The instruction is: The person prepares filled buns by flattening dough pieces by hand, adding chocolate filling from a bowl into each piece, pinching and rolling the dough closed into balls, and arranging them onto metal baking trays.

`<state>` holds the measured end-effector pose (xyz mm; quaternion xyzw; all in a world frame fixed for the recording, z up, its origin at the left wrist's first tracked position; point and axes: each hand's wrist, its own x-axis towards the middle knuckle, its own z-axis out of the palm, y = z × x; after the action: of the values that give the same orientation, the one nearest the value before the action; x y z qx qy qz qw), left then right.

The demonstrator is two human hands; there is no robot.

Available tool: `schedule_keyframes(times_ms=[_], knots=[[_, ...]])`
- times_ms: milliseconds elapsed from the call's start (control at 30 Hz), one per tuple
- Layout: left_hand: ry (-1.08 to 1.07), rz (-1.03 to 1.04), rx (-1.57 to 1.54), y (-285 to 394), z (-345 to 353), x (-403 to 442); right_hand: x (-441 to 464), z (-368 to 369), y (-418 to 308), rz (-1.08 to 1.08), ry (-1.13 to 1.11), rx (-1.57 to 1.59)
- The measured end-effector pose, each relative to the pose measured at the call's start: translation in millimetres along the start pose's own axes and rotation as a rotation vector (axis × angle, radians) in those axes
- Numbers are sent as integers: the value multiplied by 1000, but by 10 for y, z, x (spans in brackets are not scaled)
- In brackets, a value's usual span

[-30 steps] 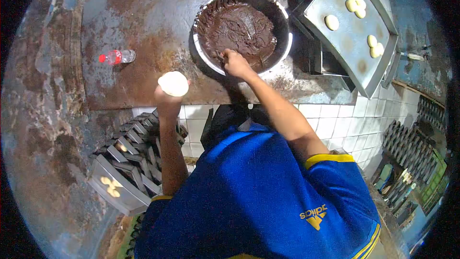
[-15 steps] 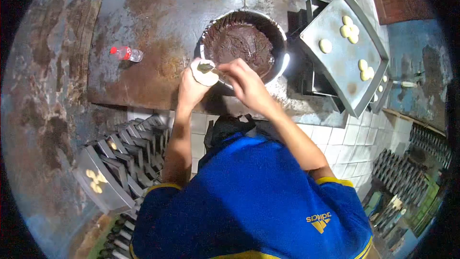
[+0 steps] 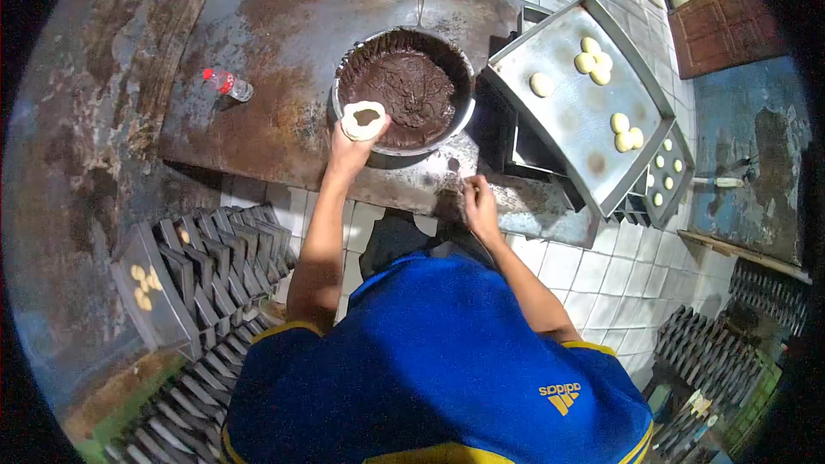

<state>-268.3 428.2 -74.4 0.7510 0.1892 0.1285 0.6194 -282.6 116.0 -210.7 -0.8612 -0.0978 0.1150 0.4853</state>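
My left hand (image 3: 350, 157) holds up a flattened round of pale dough (image 3: 362, 132), with a dab of dark brown filling (image 3: 368, 117) at its centre. It is at the near left rim of a large metal basin (image 3: 465, 120). Thick dark brown paste (image 3: 404, 82) lies in the basin and smears its inner wall. My right hand (image 3: 480, 206) is closed near the table's front edge, to the right of the basin and apart from it. What its fingers hold, if anything, I cannot make out.
On the right, a metal tray (image 3: 567, 133) with several dough balls rests tilted on other trays. A red-capped plastic bottle (image 3: 229, 84) lies on the worn table (image 3: 275, 51) at left. Stacked trays (image 3: 215, 266) stand at lower left, and another tray (image 3: 679, 174) sits beyond at right.
My right hand has moved away from the dough, down and right to the table's front edge. The filling now shows uncovered on the dough in my left hand. The view has shifted slightly.
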Motion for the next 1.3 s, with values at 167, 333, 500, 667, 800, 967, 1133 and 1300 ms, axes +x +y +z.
schedule_keyframes(times_ms=[167, 333, 500, 667, 800, 967, 1133, 1300], knots=[[-169, 58, 10, 208, 360, -388, 242, -441, 418, -127, -281, -288], [-407, -35, -14, 419, 635, -717, 450, -1226, -1666, -590, -388, 131], [-577, -38, -127, 698, 823, -914, 376, -1538, -2024, -648, -477, 0], [-740, -19, -90, 1031, 712, -869, 244, -1581, -2098, -519, -363, 183], [-645, 32, -308, 1180, 580, -996, 212, -1545, -2189, -382, -365, 314], [-451, -122, -517, 1019, 366, -931, 63, -1503, -2708, -346, -334, 363], [-379, -172, -555, 1105, 159, -824, 190, -1311, -3109, -859, -202, -205], [-623, -107, -842, 1469, -183, -660, 277, -1153, -3275, -617, -241, -31]])
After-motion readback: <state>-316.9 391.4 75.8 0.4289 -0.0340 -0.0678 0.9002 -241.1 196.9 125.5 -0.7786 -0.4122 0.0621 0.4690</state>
